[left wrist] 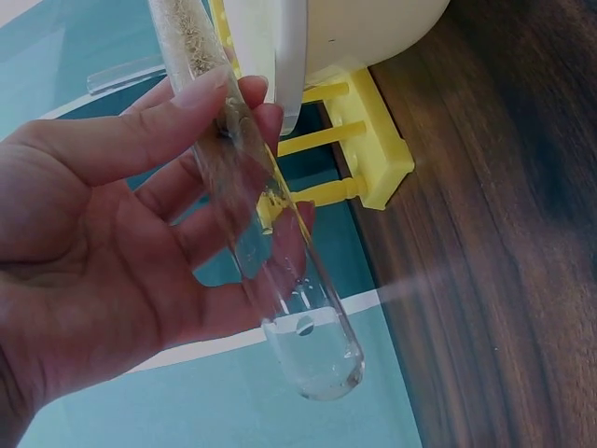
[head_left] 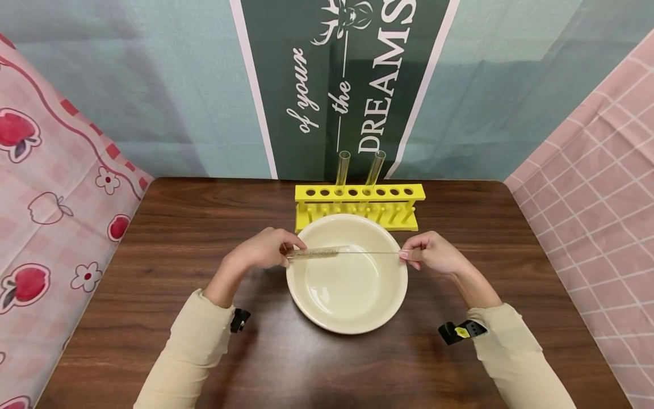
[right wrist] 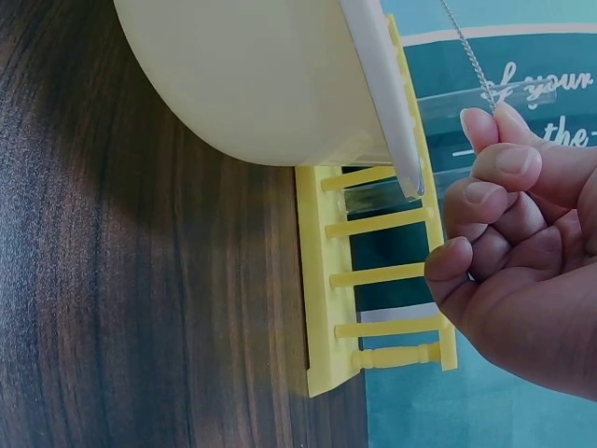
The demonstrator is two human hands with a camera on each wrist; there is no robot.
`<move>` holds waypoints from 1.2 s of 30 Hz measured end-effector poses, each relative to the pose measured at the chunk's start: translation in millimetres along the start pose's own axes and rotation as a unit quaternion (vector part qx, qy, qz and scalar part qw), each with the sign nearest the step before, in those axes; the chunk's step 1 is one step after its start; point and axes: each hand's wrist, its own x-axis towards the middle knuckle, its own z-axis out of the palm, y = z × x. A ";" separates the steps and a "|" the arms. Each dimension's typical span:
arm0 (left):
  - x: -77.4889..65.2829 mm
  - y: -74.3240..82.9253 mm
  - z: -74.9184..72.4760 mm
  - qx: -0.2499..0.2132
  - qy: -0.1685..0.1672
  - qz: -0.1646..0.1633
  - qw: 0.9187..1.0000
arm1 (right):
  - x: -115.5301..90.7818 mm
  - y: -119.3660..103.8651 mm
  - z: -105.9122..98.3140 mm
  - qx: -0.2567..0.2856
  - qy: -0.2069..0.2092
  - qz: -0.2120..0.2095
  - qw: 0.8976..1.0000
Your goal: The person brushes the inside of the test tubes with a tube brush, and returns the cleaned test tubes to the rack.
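My left hand (head_left: 267, 248) grips a clear glass test tube (left wrist: 322, 359) with thumb and fingers, its rounded end pointing past the palm. Inside the tube sits the bristle head of a test tube brush (head_left: 319, 253). The brush's thin twisted wire handle (right wrist: 466, 47) runs out to the right, where my right hand (head_left: 429, 251) pinches its end between thumb and forefinger. Tube and brush lie level above a cream basin (head_left: 347, 324). In the left wrist view, bristles show just beyond the thumb; some moisture or droplets seem to cling to the glass.
Behind the basin stands a yellow test tube rack (head_left: 416, 193) with two glass tubes, a left one (head_left: 343, 170) and a right one (head_left: 375, 170), leaning in its holes. All rest on a dark wooden table (head_left: 168, 244). A printed cloth (head_left: 194, 85) hangs behind.
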 end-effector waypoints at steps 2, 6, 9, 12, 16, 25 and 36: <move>-0.1 0.0 -0.3 0.001 0.002 0.002 1.000 | 0.0 -0.1 -0.1 0.000 0.000 0.001 1.000; 0.3 -0.7 -0.2 0.004 0.008 0.006 1.000 | -0.6 0.5 -0.3 0.000 0.001 0.004 1.000; 0.7 -1.3 0.1 0.003 0.011 0.006 1.000 | -1.4 0.9 -0.8 -0.001 0.001 0.006 1.000; 1.2 -1.0 0.2 0.001 0.013 0.000 1.000 | -2.1 1.6 -1.7 -0.006 0.000 0.008 1.000; 1.3 0.9 -0.1 -0.001 0.012 -0.010 1.000 | -3.8 2.1 -3.8 -0.010 0.000 0.006 1.000; 1.3 2.4 -1.5 -0.013 0.000 -0.027 1.000 | -6.2 4.5 -6.3 -0.006 0.000 -0.010 1.000; 0.8 -2.8 -2.3 -0.014 -0.005 -0.024 1.000 | -8.1 9.4 -12.9 -0.037 0.001 -0.018 0.999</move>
